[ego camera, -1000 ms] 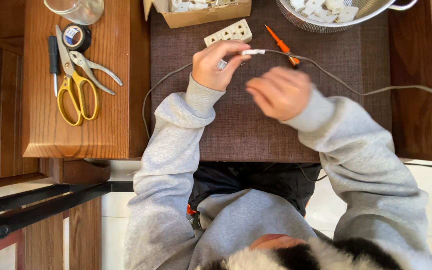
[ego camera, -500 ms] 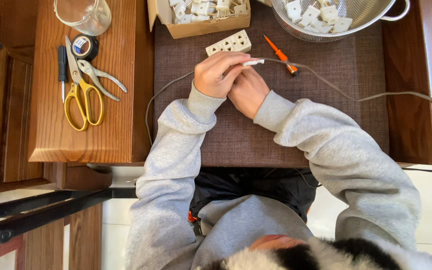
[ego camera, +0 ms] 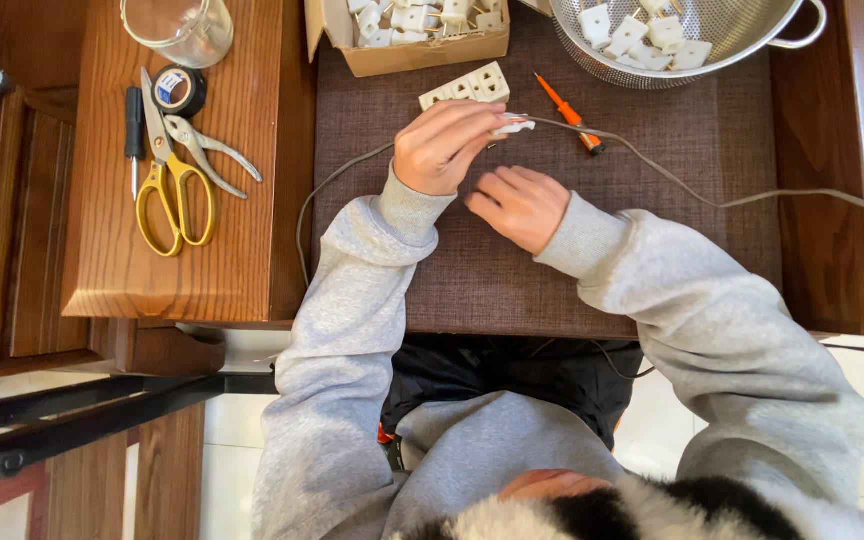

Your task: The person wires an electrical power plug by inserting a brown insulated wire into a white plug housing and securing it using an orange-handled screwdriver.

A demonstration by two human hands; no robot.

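Pinching a small white plug (ego camera: 514,125) at the end of a grey cord (ego camera: 712,195), the left hand (ego camera: 442,145) hovered over the dark woven mat (ego camera: 712,270) on the table (ego camera: 852,200), its fingers closed around the piece. The right hand (ego camera: 520,205) rested just beside it on the mat, fingers loosely curled and holding nothing that could be seen. The cord ran from the plug away to the right edge of the view, and another stretch of it looped out to the left of the left wrist. A white socket strip (ego camera: 466,87) lay just beyond the left hand, with an orange screwdriver (ego camera: 570,112) near it. Farther back stood a cardboard box (ego camera: 407,55) of white parts and a metal colander (ego camera: 742,55) holding more. On the wooden side surface lay yellow scissors (ego camera: 174,190), pliers (ego camera: 210,150), a roll of black tape (ego camera: 180,90) and a glass jar (ego camera: 177,25).
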